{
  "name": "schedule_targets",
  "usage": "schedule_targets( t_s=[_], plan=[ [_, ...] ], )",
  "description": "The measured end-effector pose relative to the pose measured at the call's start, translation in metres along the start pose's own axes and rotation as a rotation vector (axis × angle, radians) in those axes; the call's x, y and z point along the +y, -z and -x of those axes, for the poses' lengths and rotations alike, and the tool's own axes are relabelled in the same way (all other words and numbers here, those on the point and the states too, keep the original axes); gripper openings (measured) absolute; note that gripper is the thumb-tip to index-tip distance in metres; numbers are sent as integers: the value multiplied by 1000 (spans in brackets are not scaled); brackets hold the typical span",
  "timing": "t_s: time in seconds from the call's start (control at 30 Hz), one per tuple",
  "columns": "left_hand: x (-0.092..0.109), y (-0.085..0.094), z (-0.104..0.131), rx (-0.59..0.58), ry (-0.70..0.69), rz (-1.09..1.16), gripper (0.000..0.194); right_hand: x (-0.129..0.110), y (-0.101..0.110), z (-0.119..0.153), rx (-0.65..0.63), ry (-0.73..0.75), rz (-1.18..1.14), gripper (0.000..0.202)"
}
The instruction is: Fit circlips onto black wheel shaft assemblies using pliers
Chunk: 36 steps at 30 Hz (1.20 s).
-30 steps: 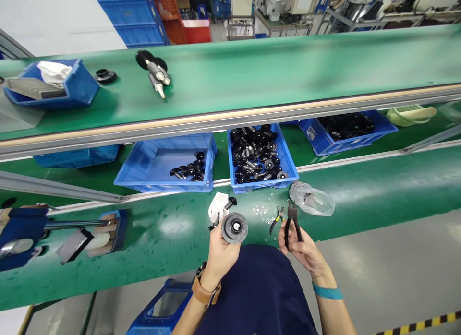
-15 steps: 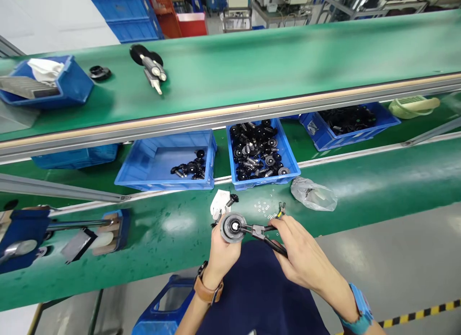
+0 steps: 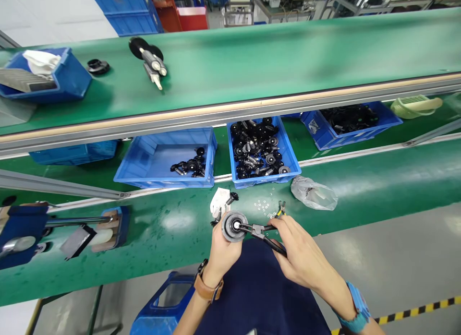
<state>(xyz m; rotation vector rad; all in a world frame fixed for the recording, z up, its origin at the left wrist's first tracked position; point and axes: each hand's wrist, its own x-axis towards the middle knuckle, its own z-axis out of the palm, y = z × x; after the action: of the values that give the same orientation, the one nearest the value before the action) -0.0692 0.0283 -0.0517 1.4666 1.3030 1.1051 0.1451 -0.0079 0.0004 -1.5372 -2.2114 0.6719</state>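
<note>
My left hand [image 3: 224, 252] is closed around a round grey wheel-like part [image 3: 229, 235], its face turned up toward me and a pale centre showing. In my right hand [image 3: 302, 251] are circlip pliers [image 3: 258, 230] with black handles; their tips reach the middle of the part. Whether a ring sits on the tips is too small to tell. Just beyond my left hand lie a white cloth or glove [image 3: 219, 200] and a small black-headed part [image 3: 233, 197] with a grey shaft. Small pale rings [image 3: 262, 205] are scattered near yellow-and-black pliers [image 3: 281, 208].
Two blue bins hold black and grey parts, the left bin [image 3: 144, 181] a few and the middle bin [image 3: 261, 182] a heap. A clear plastic bag [image 3: 317, 196] lies to the right. A blue lever press [image 3: 25, 234] stands left. A raised green shelf [image 3: 252, 66] crosses behind.
The grey part and the plier tips have shifted very slightly right in view, with the camera view also moving a little. Both hands keep the same grip.
</note>
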Motion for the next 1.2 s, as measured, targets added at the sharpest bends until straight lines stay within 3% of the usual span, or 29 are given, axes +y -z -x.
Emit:
schedule_targets(
  t_s=[0.47, 0.97, 1.2],
  plan=[
    [-1, 0, 4, -14, 48, 19, 20, -1, 2, 1, -34, -2, 91, 40],
    [0, -2, 4, -51, -33, -23, 21, -2, -3, -2, -10, 24, 346, 41],
    [2, -2, 4, 29, -109, -79, 24, -9, -10, 4, -5, -20, 380, 45]
  ],
)
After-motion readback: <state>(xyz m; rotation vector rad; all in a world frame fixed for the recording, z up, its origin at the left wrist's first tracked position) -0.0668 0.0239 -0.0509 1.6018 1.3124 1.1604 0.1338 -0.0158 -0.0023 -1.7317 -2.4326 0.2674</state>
